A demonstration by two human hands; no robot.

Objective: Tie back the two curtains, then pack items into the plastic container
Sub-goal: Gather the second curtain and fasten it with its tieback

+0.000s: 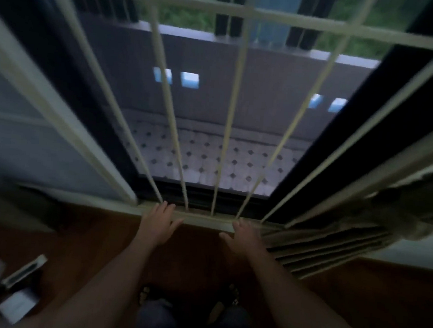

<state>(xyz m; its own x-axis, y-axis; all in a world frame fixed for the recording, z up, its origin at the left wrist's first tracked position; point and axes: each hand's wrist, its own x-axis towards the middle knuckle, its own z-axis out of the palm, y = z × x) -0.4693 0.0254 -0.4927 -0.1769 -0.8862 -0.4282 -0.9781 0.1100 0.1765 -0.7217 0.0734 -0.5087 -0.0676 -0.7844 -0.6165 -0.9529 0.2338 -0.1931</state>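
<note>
1. Fingers of the left hand (160, 221) and right hand (242, 237): extended, holding nothing, at the bottom rail of the window grille (230, 113).
2. Pleated curtain (333, 246): bunched just beside the right hand; plastic container not in view.
3. Recommended: gather every pleat before tying.

A pale barred grille (231, 113) covers a dark-framed window (368, 124). Beyond it lies a balcony floor (210, 160) of dotted tiles, a grey parapet (244, 62) with small square openings (189, 80), and green trees (180, 13). Indoors, the brown wooden floor (100, 237) sits in dim light.
</note>
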